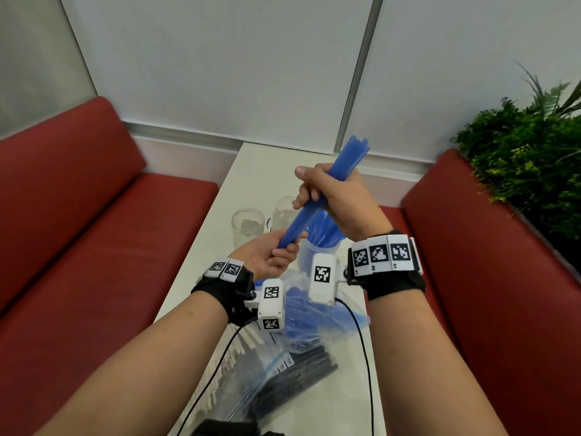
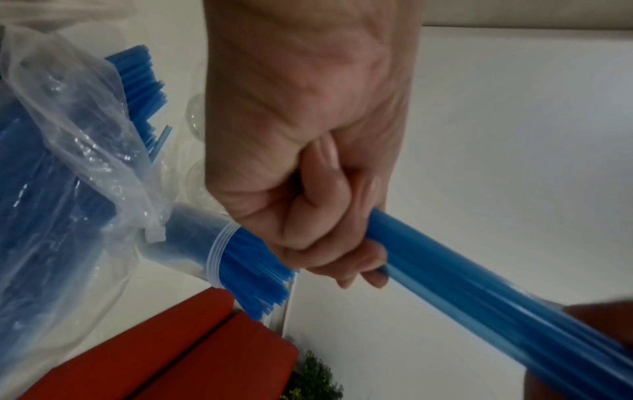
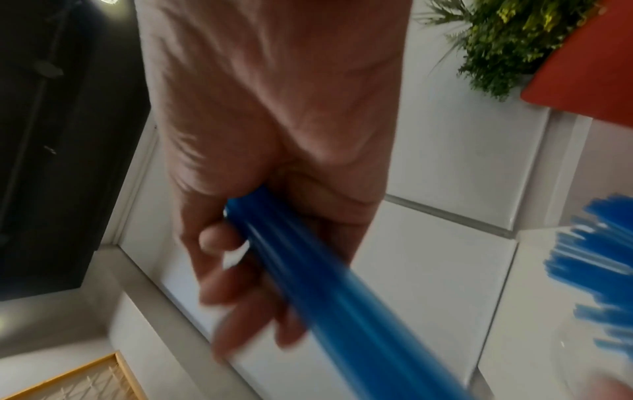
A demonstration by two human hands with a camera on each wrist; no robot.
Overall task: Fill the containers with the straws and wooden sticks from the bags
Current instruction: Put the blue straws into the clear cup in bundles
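A bundle of blue straws point(image 1: 327, 187) is held slanted in the air above the table. My right hand point(image 1: 330, 196) grips its upper middle, and my left hand point(image 1: 276, 253) grips its lower end point(image 2: 445, 265). The right wrist view shows my fingers wrapped around the bundle point(image 3: 308, 270). Below the hands stands a clear jar holding blue straws point(image 1: 320, 243). Two empty clear jars point(image 1: 247, 226) point(image 1: 284, 212) stand behind it. A clear bag of blue straws point(image 1: 301, 319) lies in front, with a bag of black straws point(image 1: 301, 376) and a bag of wooden sticks point(image 1: 232, 363) nearer me.
The narrow white table point(image 1: 261, 171) runs between two red benches point(image 1: 94, 215) point(image 1: 503, 278). A green plant point(image 1: 528, 152) stands at the right behind the bench. Black cables from the wrist cameras hang over the bags.
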